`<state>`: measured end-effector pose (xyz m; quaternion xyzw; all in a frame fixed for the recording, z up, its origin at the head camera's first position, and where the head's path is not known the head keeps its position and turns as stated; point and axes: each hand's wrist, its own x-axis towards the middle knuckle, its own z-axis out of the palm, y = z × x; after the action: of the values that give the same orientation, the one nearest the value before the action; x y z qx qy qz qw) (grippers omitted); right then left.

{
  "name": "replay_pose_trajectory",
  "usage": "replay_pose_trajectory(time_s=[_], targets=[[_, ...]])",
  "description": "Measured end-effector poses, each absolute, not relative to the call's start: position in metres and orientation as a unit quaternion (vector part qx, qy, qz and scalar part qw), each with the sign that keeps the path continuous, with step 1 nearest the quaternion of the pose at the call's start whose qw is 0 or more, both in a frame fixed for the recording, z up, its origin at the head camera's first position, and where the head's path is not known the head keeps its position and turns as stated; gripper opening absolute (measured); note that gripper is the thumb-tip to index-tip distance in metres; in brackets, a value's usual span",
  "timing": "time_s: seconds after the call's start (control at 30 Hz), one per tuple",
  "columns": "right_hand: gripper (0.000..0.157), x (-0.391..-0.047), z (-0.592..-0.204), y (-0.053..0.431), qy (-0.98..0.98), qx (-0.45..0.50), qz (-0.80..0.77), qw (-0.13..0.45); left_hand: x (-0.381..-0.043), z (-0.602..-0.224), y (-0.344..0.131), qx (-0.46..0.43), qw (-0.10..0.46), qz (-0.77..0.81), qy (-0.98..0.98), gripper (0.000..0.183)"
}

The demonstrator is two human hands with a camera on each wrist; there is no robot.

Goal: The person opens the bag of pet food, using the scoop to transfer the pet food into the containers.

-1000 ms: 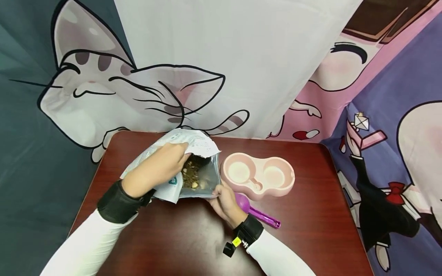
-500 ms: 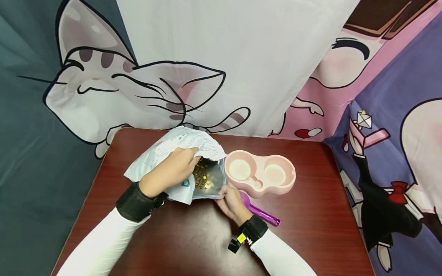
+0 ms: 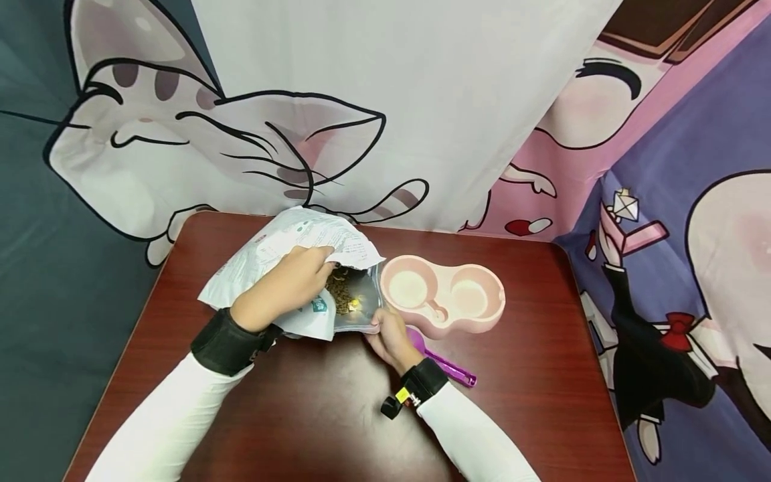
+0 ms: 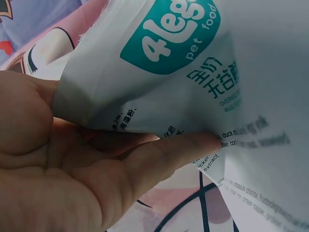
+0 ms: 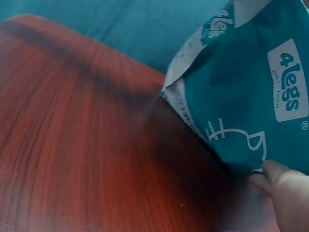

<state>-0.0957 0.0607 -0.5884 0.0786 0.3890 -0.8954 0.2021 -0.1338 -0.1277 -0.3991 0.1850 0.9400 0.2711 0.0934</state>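
A white and teal pet food bag [image 3: 259, 258] lies over the far middle of the table, its mouth facing right. Brown kibble [image 3: 340, 294] shows inside against the silvery lining. My left hand [image 3: 286, 284] pinches the upper lip of the mouth; in the left wrist view, the thumb and fingers of that hand [image 4: 96, 169] hold the printed film. At the near right corner of the mouth, my right hand [image 3: 393, 340] grips the lower edge. The right wrist view has its fingertips [image 5: 273, 174] at the bag's teal side [image 5: 231, 96].
Right beside the bag's mouth stands a pink double bowl [image 3: 460, 321] with two round hollows. A purple scoop [image 3: 454, 369] lies in front of it, its head partly hidden by my right hand. The brown table [image 3: 530, 402] meets printed cloth backdrops [image 3: 482, 100] behind and at the sides.
Along with my left hand, the bag has shifted slightly right, bringing its mouth closer to the bowl. Both hands keep hold of it. Less of the kibble shows. The head view has shifted a little.
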Motion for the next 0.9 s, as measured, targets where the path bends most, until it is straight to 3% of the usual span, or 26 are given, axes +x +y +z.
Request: replay_pose_trajectory(time_s=[0.2,0.4,0.7,0.9], targets=[[0.074,-0.094,-0.584,0.06,0.429,0.052,-0.868,0.244,-0.135,-0.395,-0.139,0.175,0.092,0.277,0.94,0.029],[0.066,-0.088,-0.563,0.098,0.539,-0.031,-0.803,0.251,-0.133,-0.391,-0.145,0.185,0.098,0.276,0.938,0.034],[0.045,-0.054,-0.541,0.179,0.745,-0.145,-0.645,0.085,-0.126,-0.382,-0.158,0.178,0.113,0.283,0.936,0.041],[0.036,-0.039,-0.552,0.212,0.877,-0.234,-0.421,-0.008,-0.121,-0.386,-0.158,0.177,0.113,0.284,0.936,0.042]])
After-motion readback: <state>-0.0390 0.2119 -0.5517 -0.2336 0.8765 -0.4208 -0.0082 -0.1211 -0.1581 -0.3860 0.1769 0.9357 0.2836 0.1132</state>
